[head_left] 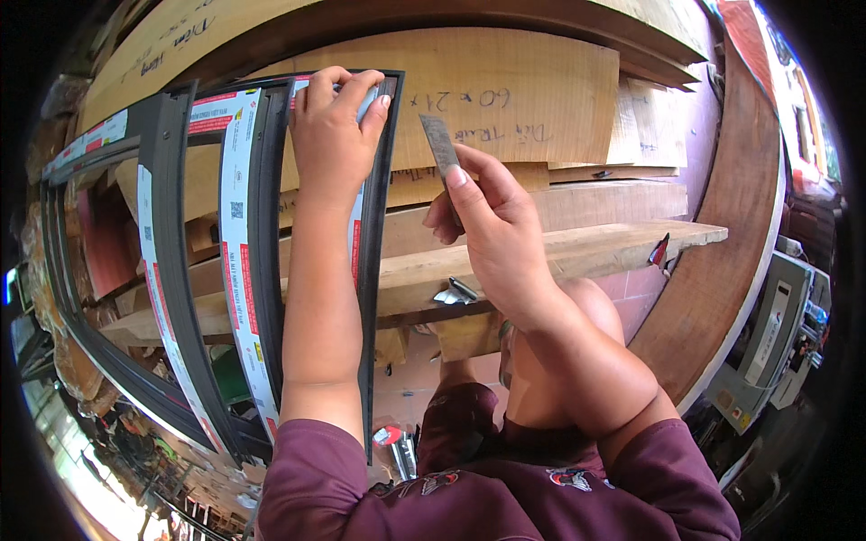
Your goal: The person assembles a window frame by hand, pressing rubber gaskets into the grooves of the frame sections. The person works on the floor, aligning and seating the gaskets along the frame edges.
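Pinched between thumb and fingers of the right grip (494, 221): a flat grey metal blade (437, 142), held near its lower end, probably so as to leave the slanted end free. Long axis steep in view, leading away from the wearer with a slight lean to the left; free end directed beyond the right grip, over a pale board (541, 81). To the left and apart: the left grip (334, 131), curled over the far right corner of a dark frame (266, 216), presumably for steadying; impossible to tell whether closed on anything beneath. Behind the right grip's wrist: a rough plank (622, 250), set crosswise.
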